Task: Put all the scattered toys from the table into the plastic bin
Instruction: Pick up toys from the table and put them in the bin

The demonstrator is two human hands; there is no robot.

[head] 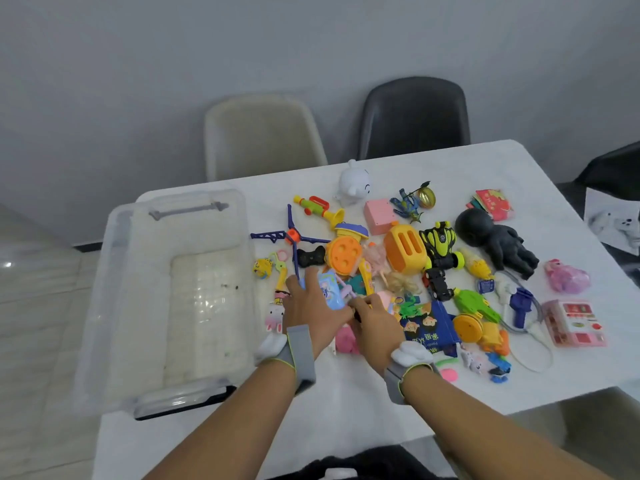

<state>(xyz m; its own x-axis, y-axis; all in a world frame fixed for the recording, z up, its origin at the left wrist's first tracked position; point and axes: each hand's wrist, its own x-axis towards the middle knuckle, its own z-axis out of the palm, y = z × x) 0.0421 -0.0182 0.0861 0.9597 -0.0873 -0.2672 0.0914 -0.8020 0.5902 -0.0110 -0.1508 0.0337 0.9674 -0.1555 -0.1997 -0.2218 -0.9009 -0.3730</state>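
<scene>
A clear plastic bin (121,306) stands on the left of the white table (346,403) with no toys inside. Several toys lie heaped to its right: an orange toaster (405,249), a black doll (495,240), a yellow-black car (440,244), a white figure (353,183), a pink block (379,214). My left hand (311,306) lies over a light-blue toy (330,291), its fingers around it. My right hand (375,318) is curled beside it at the heap's near edge and seems to pinch a small dark piece; what it is stays hidden.
A beige chair (259,133) and a black chair (414,116) stand at the far side. A pink toy register (573,322) and a pink plush (566,275) sit near the right edge. The bin's near end overhangs the table's left side.
</scene>
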